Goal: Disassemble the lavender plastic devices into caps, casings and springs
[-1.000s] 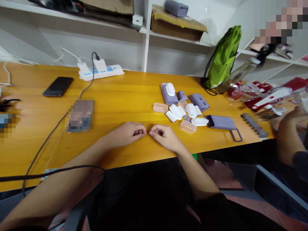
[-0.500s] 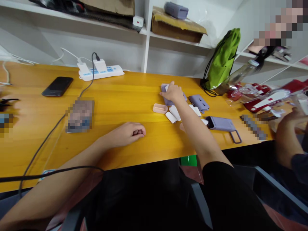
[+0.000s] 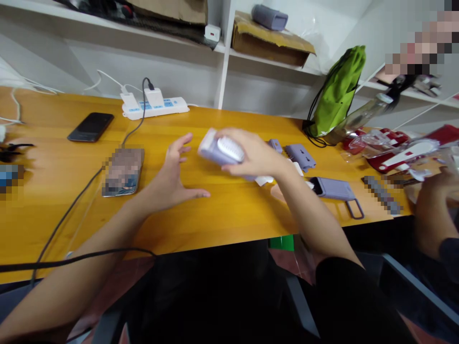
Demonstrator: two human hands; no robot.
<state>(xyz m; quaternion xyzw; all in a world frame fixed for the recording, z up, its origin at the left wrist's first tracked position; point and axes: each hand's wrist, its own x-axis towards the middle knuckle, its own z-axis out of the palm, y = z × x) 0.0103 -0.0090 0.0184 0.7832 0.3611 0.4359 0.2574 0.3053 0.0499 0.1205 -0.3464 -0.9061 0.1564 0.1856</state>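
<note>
My right hand (image 3: 251, 150) is wrapped round a pale purple case (image 3: 211, 149) and holds it over the table (image 3: 172, 229). A white oval piece (image 3: 230, 149) with what look like bristles shows on the case's near side; motion blurs both. To the left, my left hand (image 3: 175, 177) stands open, thumb and fingers spread towards the case, touching nothing. Right of my right hand lie a purple slotted part (image 3: 300, 156), a small purple piece (image 3: 275, 145) and a purple container (image 3: 333, 188) with a loop. White pieces (image 3: 264, 180) lie partly hidden beneath my right forearm.
A black phone (image 3: 91, 127), a power strip (image 3: 158, 111) with chargers and a dark cable lie on the left. At the back right stand a green drawstring bag (image 3: 337, 93) and a clear bottle (image 3: 358, 119). Another person's hand (image 3: 435, 188) is at the far right.
My right hand has lifted the purple case and brought it left and nearer. My left hand has risen from the table and opened from a loose curl.
</note>
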